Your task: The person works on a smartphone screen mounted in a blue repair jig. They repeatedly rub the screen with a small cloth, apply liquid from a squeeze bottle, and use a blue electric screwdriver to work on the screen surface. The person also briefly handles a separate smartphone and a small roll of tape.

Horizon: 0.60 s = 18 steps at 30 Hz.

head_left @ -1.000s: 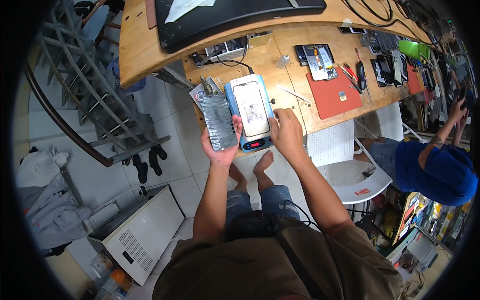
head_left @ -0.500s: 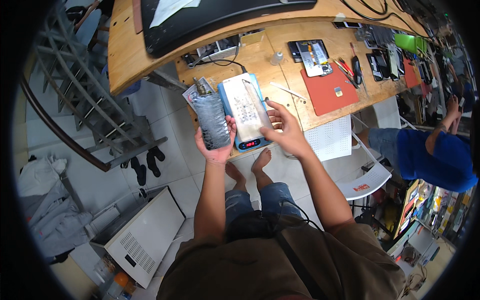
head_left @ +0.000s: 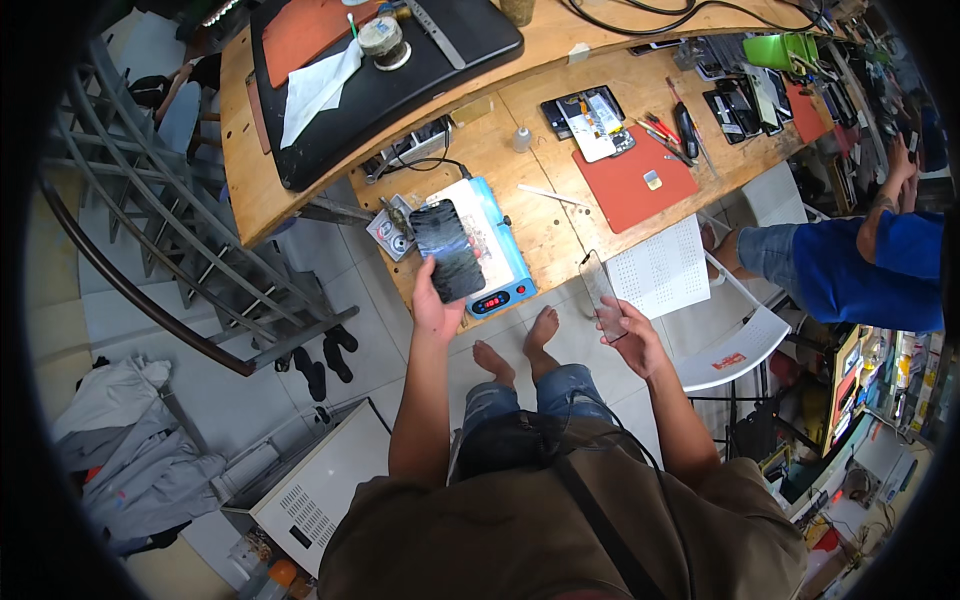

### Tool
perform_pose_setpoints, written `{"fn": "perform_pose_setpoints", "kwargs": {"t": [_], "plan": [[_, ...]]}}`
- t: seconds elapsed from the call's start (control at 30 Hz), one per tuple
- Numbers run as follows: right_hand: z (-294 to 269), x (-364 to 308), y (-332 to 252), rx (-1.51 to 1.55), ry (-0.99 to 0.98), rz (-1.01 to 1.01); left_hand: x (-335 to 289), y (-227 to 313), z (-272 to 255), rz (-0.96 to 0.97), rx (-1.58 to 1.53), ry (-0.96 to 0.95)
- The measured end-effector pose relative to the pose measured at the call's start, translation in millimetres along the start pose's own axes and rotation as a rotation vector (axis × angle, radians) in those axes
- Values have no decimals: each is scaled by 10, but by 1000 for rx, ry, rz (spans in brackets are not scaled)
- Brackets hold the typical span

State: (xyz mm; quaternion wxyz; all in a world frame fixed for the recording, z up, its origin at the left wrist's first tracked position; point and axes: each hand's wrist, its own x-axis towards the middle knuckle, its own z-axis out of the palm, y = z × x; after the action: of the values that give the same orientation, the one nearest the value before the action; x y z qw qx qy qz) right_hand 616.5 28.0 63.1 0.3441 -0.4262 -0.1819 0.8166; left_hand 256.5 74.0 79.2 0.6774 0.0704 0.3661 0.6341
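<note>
My left hand (head_left: 436, 306) is closed round a dark, streaky phone screen panel (head_left: 447, 250), held tilted over the left side of a blue heating plate (head_left: 512, 255). The plate has a pale, smudged top and a lit red display. Off to the right, past the bench's front edge, my right hand (head_left: 632, 335) pinches a thin see-through glass sheet with a dark rim (head_left: 603, 297) by its lower end. Beside the plate's left edge lies a small box (head_left: 388, 238) with metal parts on it.
A red mat (head_left: 635, 190) carries a small square piece. Behind it lies an opened device (head_left: 590, 125); hand tools (head_left: 685, 130) rest alongside. A small bottle (head_left: 521, 139) and a white stick (head_left: 553, 195) are nearby. A raised shelf (head_left: 400, 120) overhangs the bench. A white chair (head_left: 735, 350) and a person in blue (head_left: 850, 265) are at right.
My right hand has gone from the heating plate's right side to the right and nearer me, and now holds the glass sheet. My left hand still holds the dark panel, now partly over the plate.
</note>
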Motion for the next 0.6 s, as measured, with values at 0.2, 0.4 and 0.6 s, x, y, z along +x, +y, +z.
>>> {"fn": "perform_pose_setpoints", "kwargs": {"t": [0.2,0.4,0.6], "plan": [[-122,-66,12,-88,48,-24,190,-237,8,83,360,203],[-361,-47,17,-110,93,-43,167,-251,130,66,347,292],[-451,24,122,-151,92,-33,145,-208,207,70,248,379]]}}
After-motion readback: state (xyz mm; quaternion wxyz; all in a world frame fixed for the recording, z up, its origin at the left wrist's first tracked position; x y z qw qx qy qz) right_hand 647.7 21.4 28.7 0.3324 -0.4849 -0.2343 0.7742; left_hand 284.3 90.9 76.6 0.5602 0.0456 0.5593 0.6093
